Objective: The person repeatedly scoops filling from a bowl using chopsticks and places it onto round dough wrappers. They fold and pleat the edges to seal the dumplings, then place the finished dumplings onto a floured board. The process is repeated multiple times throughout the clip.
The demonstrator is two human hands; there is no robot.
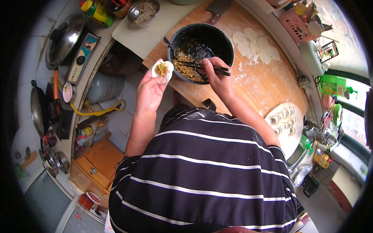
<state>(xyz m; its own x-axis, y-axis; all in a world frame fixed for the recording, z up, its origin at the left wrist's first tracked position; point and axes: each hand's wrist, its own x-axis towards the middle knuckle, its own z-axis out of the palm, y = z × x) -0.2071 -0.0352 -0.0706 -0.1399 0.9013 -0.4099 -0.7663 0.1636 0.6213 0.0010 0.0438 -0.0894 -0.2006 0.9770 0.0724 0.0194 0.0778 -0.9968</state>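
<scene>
My left hand [150, 93] holds a round dumpling wrapper [168, 76] with a small mound of filling [161, 70] on it, left of a dark mixing bowl [230, 43]. Dark chopsticks [189, 64] are gripped in my right hand [219, 78], their tips over the chopped filling [186, 74] inside the bowl. A spoon [169, 43] leans on the bowl's left rim. Flat dough wrappers [255, 48] overlap on the floured wooden board [247, 84]. Rows of folded dumplings [281, 116] lie on a round pale tray [291, 142] beyond my right forearm.
A cleaver [218, 7] lies at the board's far edge. Back left stand a bowl of pale food [148, 13] with a metal ladle and a bottle [100, 14]. A lidded pan [65, 38] and a gas cylinder [105, 87] are at the left. A phone [329, 52] stands at the right.
</scene>
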